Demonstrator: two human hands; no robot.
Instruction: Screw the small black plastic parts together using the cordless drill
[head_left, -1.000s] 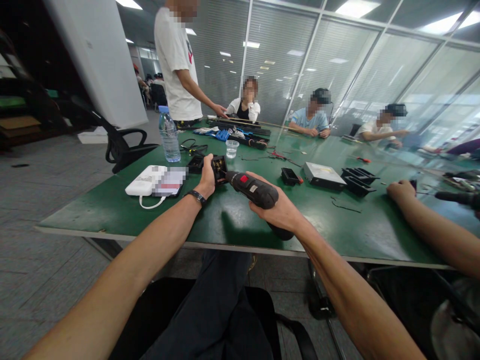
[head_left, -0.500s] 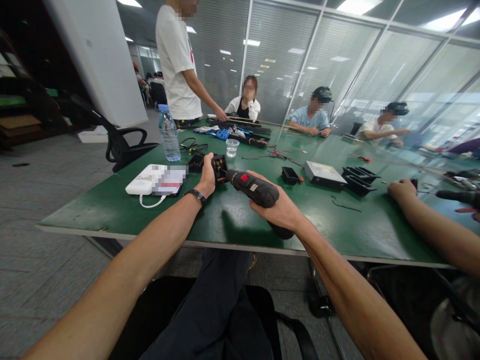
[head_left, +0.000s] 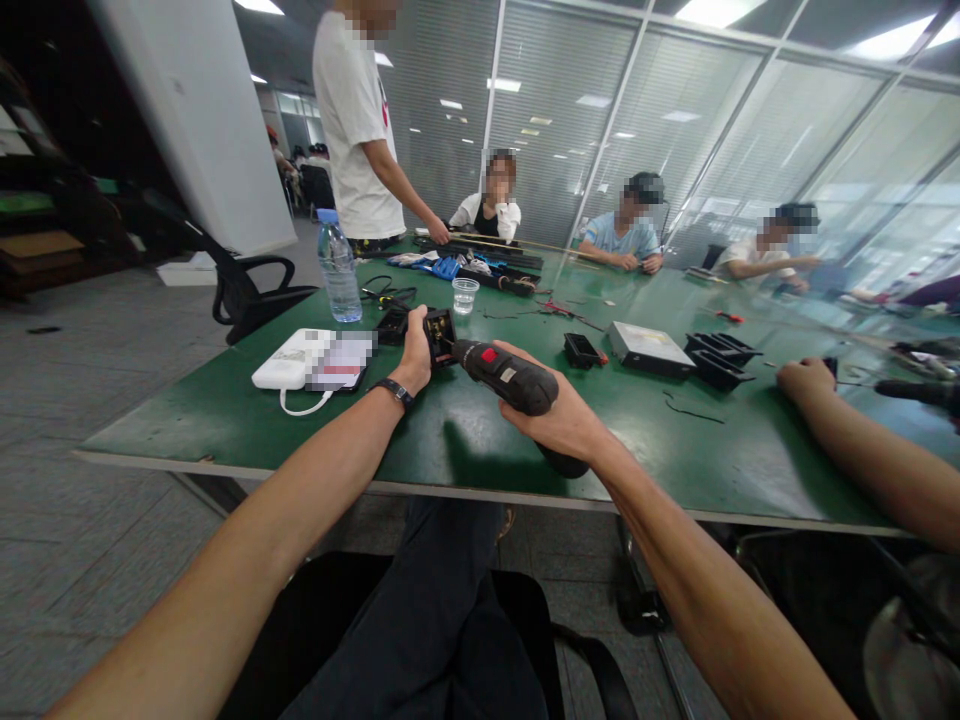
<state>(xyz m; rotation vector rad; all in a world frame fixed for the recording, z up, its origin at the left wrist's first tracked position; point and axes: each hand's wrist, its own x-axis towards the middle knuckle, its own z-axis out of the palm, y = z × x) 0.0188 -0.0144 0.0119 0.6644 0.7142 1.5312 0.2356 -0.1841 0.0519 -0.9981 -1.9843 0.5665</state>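
Observation:
My left hand (head_left: 414, 352) grips a small black box-shaped part (head_left: 439, 334) standing on the green table (head_left: 225, 420), with a dark band on that wrist. My right hand (head_left: 559, 415) is wrapped around the handle of a black electric screwdriver (head_left: 504, 375) with a red switch. The tool's tip is pressed against the side of the black part. Both of my forearms reach out over the table's near edge.
A white power bank (head_left: 289, 367), water bottle (head_left: 338, 272) and plastic cup (head_left: 464, 296) lie to the left and behind. Black trays (head_left: 716, 358), a metal box (head_left: 649, 350) and cables sit to the right. A co-worker's arm (head_left: 862, 450) rests at right; other people sit or stand at the far end.
Nothing has visibly changed with my hands. The standing person at the far end has shifted an arm slightly.

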